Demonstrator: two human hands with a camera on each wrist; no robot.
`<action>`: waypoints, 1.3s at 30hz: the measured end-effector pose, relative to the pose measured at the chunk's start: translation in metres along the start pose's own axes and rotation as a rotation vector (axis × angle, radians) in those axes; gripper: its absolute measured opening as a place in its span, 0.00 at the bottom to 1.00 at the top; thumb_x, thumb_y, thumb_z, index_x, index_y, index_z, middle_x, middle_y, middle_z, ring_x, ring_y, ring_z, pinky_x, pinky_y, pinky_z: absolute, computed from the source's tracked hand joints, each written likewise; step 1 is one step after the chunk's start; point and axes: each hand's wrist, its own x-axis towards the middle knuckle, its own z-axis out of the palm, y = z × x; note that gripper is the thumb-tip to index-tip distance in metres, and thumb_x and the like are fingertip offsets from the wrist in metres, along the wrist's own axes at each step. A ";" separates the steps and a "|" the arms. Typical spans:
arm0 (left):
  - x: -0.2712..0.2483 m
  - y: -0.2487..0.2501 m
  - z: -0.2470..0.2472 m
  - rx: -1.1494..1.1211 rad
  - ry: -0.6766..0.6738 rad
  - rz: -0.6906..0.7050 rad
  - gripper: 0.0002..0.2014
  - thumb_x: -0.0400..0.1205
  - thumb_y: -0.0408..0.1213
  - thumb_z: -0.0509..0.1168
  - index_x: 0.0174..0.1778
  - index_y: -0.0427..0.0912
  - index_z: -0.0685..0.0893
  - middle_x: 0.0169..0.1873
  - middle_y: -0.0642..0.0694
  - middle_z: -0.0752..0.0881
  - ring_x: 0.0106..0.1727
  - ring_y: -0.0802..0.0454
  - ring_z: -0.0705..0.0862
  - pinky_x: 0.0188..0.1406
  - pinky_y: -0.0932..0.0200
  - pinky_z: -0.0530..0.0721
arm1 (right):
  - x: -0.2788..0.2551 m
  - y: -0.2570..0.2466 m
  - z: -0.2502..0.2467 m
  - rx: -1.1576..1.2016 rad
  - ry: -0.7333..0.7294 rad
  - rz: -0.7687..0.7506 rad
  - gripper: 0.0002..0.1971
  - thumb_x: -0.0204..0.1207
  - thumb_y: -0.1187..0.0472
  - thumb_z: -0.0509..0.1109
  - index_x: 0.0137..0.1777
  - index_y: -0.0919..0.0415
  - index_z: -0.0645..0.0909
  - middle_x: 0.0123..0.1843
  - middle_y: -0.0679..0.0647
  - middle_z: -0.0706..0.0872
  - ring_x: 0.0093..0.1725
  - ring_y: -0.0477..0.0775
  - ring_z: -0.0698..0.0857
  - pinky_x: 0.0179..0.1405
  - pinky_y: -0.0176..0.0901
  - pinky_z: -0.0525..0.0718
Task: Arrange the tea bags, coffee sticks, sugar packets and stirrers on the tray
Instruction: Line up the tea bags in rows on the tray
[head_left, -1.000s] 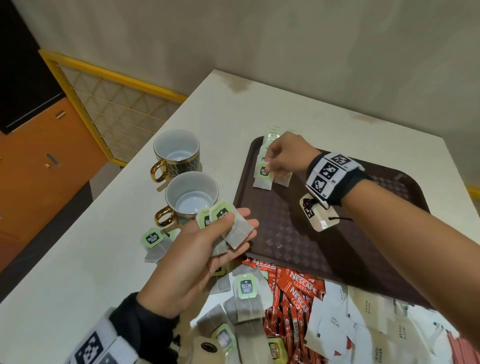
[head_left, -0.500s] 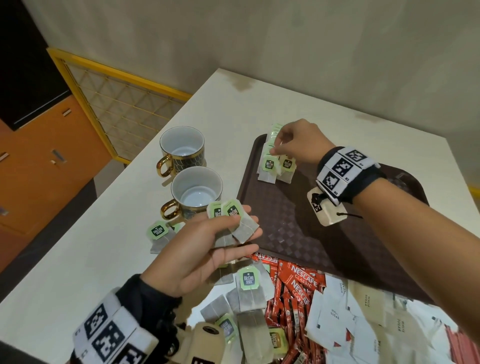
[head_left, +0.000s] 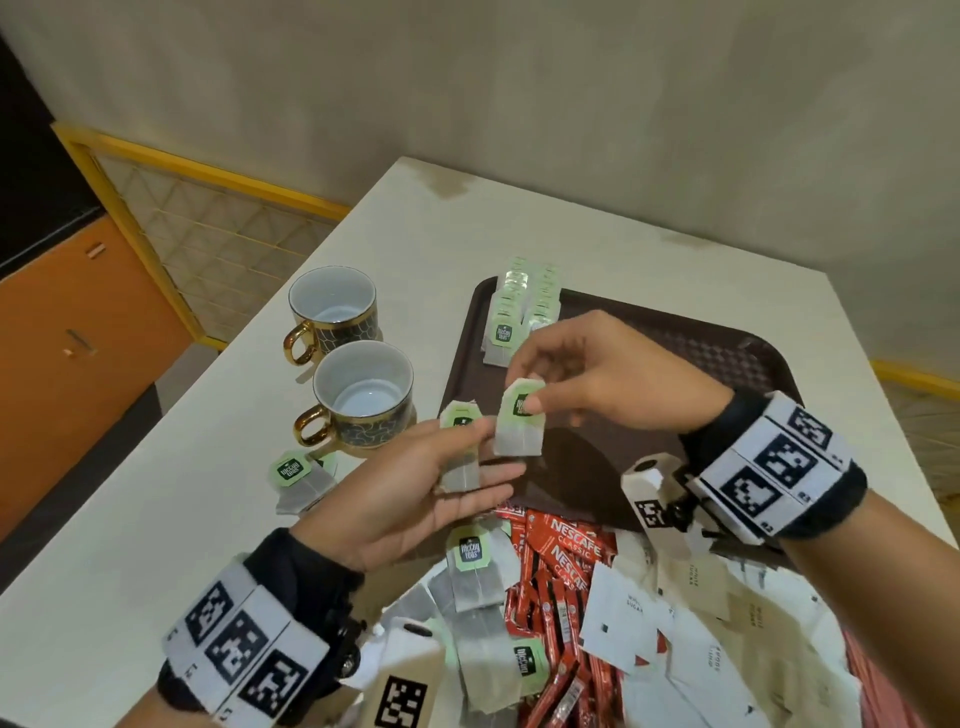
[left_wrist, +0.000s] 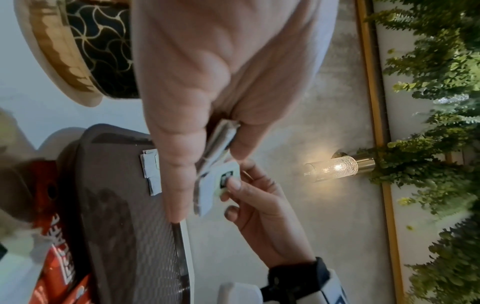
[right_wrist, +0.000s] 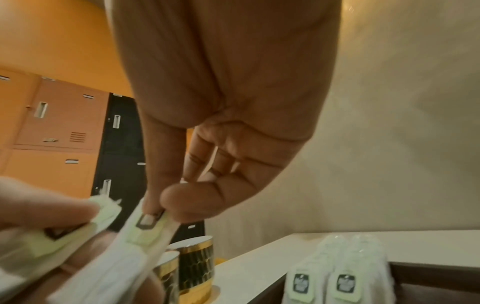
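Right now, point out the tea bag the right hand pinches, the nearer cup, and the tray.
Pinched tea bag (head_left: 519, 432): head view, on its paper pouch below the green tag.
Nearer cup (head_left: 363, 423): head view, on its dark patterned outer wall.
Tray (head_left: 727, 353): head view, bare textured floor near the far right corner.

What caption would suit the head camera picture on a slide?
Right hand takes a tea bag from the left hand, beside rows of tea bags on the tray.

You can read "NESCAFE CLASSIC" in white on the red coffee sticks (head_left: 569, 545) heaped on the worktop. The green tags of the tea bags (head_left: 470, 551) carry a dark badge reading "McCoy teas". The white sugar packets (head_left: 631, 605) say "WHITE SUGAR". Your wristbands (head_left: 774, 462) bear black-and-white square code markers only.
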 end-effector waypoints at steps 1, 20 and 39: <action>0.000 0.000 -0.001 0.013 0.021 0.018 0.18 0.85 0.37 0.60 0.69 0.34 0.79 0.59 0.36 0.89 0.61 0.42 0.88 0.57 0.50 0.87 | -0.006 0.002 -0.006 -0.011 0.026 0.010 0.05 0.74 0.66 0.76 0.49 0.63 0.87 0.37 0.52 0.88 0.27 0.48 0.82 0.26 0.39 0.80; -0.005 -0.010 -0.010 0.094 0.165 0.100 0.13 0.85 0.25 0.58 0.66 0.34 0.74 0.43 0.37 0.92 0.46 0.39 0.92 0.42 0.53 0.92 | 0.099 0.084 -0.029 -0.268 0.213 0.418 0.07 0.72 0.67 0.79 0.44 0.63 0.82 0.39 0.59 0.86 0.34 0.55 0.87 0.35 0.46 0.90; -0.007 -0.007 -0.023 0.349 0.171 0.205 0.12 0.85 0.34 0.61 0.65 0.43 0.79 0.51 0.49 0.93 0.55 0.55 0.90 0.56 0.59 0.88 | 0.117 0.065 0.004 -0.869 0.125 0.174 0.26 0.67 0.47 0.80 0.62 0.52 0.78 0.57 0.52 0.74 0.58 0.57 0.78 0.44 0.49 0.77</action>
